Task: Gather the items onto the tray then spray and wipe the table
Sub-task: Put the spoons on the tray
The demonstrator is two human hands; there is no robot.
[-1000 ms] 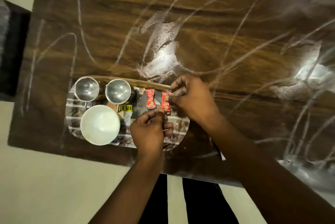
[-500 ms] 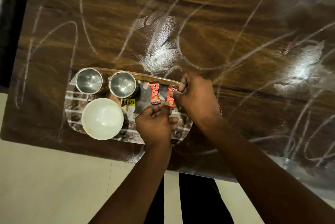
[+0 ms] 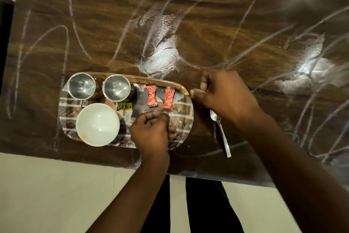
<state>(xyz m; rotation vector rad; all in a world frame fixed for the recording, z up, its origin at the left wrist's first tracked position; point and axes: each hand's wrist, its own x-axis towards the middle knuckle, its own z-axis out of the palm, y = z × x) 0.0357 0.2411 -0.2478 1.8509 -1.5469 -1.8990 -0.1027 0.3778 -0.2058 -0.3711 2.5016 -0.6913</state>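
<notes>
spoon lying off tray: stiff, light, slippery; best pinched mid-handle | left hand pinching right sachet | right hand curled, seemingly empty

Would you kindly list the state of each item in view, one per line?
Left steel cup: upright on the tray, looks empty.
Right steel cup: upright on the tray, looks empty.
White bowl: upright on the tray, empty.
Two red sachets: flat on the tray, sealed.
Spoon: on the table, off the tray.
Tray: flat on the table.
Table: smeared with white streaks.
Left hand: fingertips at the right sachet.
Right hand: by the tray's corner.
</notes>
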